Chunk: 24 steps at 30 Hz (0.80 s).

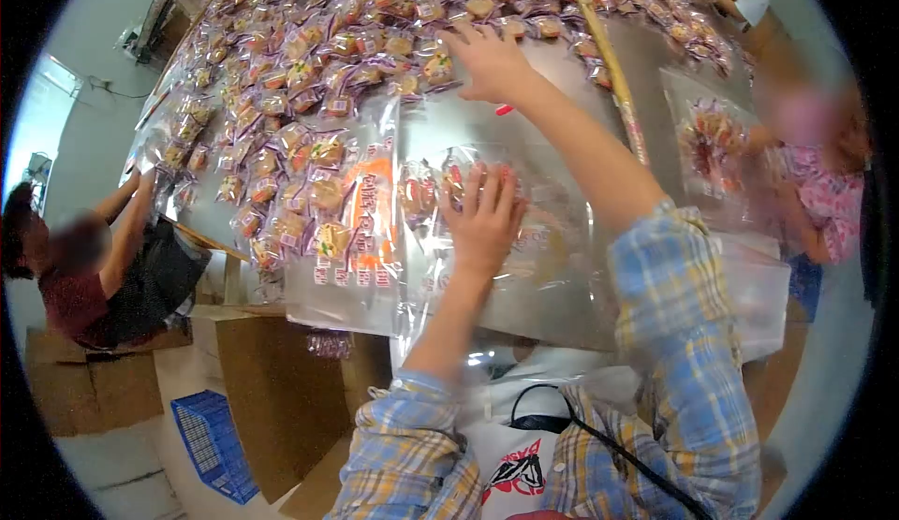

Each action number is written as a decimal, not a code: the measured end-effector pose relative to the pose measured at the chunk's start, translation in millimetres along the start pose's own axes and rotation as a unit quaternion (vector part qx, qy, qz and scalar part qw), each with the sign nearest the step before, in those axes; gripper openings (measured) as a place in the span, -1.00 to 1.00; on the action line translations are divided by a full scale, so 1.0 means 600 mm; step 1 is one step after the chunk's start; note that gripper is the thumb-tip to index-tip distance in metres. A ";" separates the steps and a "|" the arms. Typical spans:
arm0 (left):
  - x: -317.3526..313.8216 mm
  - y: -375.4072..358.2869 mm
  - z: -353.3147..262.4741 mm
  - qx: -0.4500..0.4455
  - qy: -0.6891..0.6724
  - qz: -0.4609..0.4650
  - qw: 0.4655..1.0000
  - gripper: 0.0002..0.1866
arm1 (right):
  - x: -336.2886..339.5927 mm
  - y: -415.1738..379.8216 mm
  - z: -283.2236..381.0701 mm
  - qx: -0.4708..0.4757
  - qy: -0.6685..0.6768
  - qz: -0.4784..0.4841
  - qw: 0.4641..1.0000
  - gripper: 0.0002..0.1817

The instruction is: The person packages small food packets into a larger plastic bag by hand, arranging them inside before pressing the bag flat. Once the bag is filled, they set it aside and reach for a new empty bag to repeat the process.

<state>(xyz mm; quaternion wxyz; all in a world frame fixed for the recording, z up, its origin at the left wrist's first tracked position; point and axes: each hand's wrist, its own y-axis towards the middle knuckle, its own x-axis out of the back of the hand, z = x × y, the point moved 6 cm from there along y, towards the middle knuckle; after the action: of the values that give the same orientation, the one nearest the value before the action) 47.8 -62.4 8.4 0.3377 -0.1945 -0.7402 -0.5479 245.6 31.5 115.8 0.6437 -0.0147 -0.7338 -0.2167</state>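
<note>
My left hand [485, 225] lies over small wrapped snack packets [419, 192], its fingers stretched across them. These packets rest at a large clear plastic bag [552, 258] spread on the metal table. My right hand [489, 63] reaches farther forward with its fingers apart, at the edge of a big heap of similar packets [328, 47]. One packet [437, 68] lies right beside its fingertips. Left of my left hand is a clear bag with orange and red print [373, 211].
A yellowish wooden bar [599, 38] crosses the table on the right. A person [84, 267] works at the left side, another person [815, 174] at the right by a filled bag [714, 141]. Below the table are a cardboard box [272, 389] and a blue crate [213, 445].
</note>
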 end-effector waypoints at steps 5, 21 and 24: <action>0.000 0.007 0.003 -0.007 -0.021 -0.009 1.000 -0.53 | -0.116 0.104 0.039 0.027 0.069 0.055 0.996 0.46; -0.017 -0.005 0.008 0.000 -0.022 0.032 0.999 -0.61 | -0.219 0.179 -0.006 0.035 0.208 0.041 0.977 0.27; -0.016 0.000 0.004 0.004 -0.017 0.019 1.000 -0.53 | -0.208 0.149 -0.031 0.018 0.207 0.040 0.977 0.25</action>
<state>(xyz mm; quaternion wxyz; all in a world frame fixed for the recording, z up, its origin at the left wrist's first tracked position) 53.9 -59.4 1.2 0.3363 -0.2168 -0.7444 -0.5346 311.4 138.3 25.1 0.7897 0.0126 -0.5877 -0.1753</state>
